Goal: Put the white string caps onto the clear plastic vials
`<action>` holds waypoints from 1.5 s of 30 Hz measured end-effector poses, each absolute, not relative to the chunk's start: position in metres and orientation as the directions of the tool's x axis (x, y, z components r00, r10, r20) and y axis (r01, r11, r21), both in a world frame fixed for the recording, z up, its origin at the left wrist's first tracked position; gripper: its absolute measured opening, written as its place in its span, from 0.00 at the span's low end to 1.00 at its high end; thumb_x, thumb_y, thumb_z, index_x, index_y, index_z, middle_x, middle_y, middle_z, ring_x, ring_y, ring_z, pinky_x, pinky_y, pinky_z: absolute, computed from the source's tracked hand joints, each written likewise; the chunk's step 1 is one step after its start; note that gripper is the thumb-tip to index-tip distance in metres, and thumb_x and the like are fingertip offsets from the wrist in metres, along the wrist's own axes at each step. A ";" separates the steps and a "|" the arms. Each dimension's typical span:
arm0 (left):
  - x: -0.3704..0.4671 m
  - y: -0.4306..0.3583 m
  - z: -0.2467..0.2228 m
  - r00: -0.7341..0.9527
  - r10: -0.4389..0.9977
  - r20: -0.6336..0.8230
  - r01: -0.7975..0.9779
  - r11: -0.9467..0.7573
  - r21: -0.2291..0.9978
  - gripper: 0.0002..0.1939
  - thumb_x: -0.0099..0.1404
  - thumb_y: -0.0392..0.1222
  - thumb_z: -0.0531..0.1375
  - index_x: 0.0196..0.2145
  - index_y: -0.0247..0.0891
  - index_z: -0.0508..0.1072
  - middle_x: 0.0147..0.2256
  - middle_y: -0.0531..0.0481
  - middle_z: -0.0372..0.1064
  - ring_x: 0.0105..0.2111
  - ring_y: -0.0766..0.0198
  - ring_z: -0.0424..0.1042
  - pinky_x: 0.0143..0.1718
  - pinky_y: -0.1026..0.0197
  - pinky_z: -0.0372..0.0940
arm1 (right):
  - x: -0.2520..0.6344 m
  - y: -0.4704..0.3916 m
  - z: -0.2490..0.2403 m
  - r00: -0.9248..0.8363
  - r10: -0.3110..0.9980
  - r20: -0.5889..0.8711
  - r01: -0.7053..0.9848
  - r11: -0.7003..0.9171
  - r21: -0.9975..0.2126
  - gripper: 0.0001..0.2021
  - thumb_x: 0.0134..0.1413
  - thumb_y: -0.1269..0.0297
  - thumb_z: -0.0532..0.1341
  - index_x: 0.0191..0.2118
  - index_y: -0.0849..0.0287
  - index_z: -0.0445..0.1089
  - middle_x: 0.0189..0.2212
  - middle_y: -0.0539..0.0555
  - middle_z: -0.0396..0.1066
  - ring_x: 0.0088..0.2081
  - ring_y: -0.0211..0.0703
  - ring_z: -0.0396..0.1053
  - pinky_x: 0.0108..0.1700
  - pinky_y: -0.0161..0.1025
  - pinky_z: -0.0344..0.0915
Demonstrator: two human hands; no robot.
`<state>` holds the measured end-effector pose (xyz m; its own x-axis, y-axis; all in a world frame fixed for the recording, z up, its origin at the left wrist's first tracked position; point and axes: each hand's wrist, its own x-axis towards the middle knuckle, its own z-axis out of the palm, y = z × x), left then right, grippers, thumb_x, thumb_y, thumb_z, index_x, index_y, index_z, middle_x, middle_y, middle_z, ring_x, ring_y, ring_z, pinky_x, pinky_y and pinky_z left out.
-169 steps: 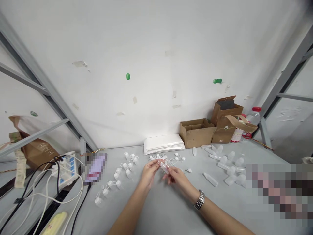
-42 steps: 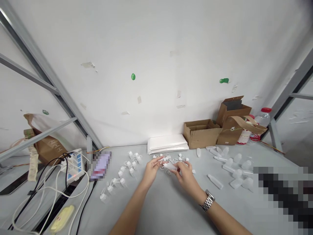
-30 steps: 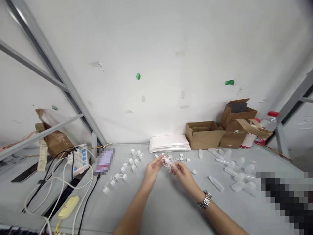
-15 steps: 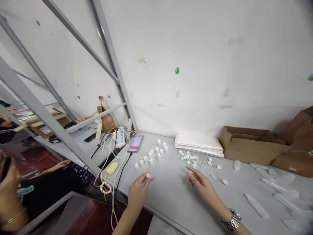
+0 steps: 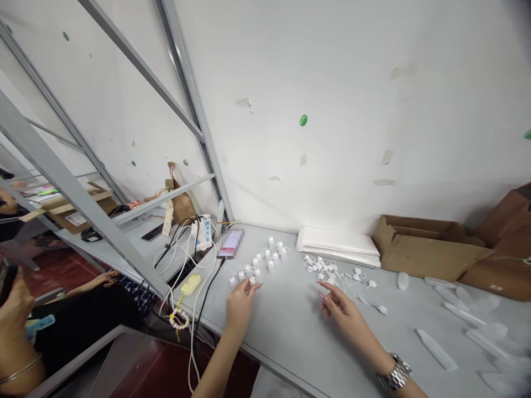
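My left hand (image 5: 241, 301) pinches a small white capped piece (image 5: 253, 281) at the near end of a group of white capped pieces (image 5: 271, 266) standing on the grey table (image 5: 286, 326). Over the table to the right, my right hand (image 5: 338, 307) has its fingers apart and nothing in them. Just beyond it lies a loose pile of small white caps (image 5: 321, 266) with thin straps. Clear plastic tubes (image 5: 436, 349) lie farther right, some of them blurred.
White sheets (image 5: 338, 246) are stacked by the wall, beside an open cardboard box (image 5: 431, 254). A phone (image 5: 230, 243), a power strip (image 5: 202, 232) and cables are at the left, near a metal frame. Another person's hand (image 5: 16, 301) holds a dark device at far left.
My left hand has moved forward with the small white piece, up to the near end of the standing group. My right hand has barely moved.
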<state>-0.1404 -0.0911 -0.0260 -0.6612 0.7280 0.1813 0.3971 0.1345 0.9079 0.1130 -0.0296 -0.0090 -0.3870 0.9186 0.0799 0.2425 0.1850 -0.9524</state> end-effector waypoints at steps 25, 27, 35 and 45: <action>-0.116 -0.146 -0.038 -0.591 0.701 0.399 0.747 0.290 0.598 0.22 0.51 0.56 0.58 0.40 0.43 0.71 0.37 0.47 0.74 0.36 0.54 0.73 0.36 0.57 0.66 | 0.122 -0.027 -0.003 -0.372 0.912 0.173 0.457 0.342 -0.821 0.17 0.57 0.55 0.47 0.47 0.56 0.63 0.27 0.51 0.69 0.30 0.41 0.67 0.37 0.39 0.63; -0.104 -0.146 -0.035 -0.528 0.745 0.407 0.765 0.209 0.609 0.22 0.51 0.57 0.58 0.42 0.43 0.70 0.35 0.49 0.74 0.33 0.57 0.73 0.34 0.58 0.67 | 0.133 -0.019 0.002 -0.327 0.906 0.270 0.549 0.414 -0.726 0.16 0.57 0.56 0.48 0.44 0.57 0.65 0.30 0.53 0.70 0.33 0.43 0.67 0.40 0.41 0.61; -0.050 -0.110 -0.019 -0.157 0.941 0.299 0.717 -0.100 0.690 0.16 0.57 0.50 0.55 0.42 0.43 0.69 0.34 0.49 0.72 0.32 0.63 0.71 0.26 0.63 0.66 | 0.229 -0.015 0.008 -0.029 0.950 0.312 0.966 0.107 -0.236 0.12 0.53 0.66 0.53 0.41 0.63 0.67 0.34 0.60 0.69 0.35 0.50 0.68 0.36 0.43 0.60; -0.007 -0.035 -0.011 0.068 0.988 0.140 0.807 -0.137 0.575 0.19 0.54 0.45 0.57 0.44 0.39 0.63 0.38 0.47 0.63 0.39 0.59 0.66 0.41 0.57 0.61 | 0.259 -0.038 -0.013 -0.034 0.995 0.095 0.999 0.035 -0.013 0.06 0.52 0.69 0.56 0.34 0.64 0.69 0.34 0.60 0.68 0.37 0.50 0.67 0.36 0.40 0.57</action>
<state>-0.0075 -0.0353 -0.0112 0.0680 0.9878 0.1405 0.8069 -0.1372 0.5746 0.2591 -0.0383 -0.0130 -0.0337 0.9949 0.0950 0.9993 0.0352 -0.0132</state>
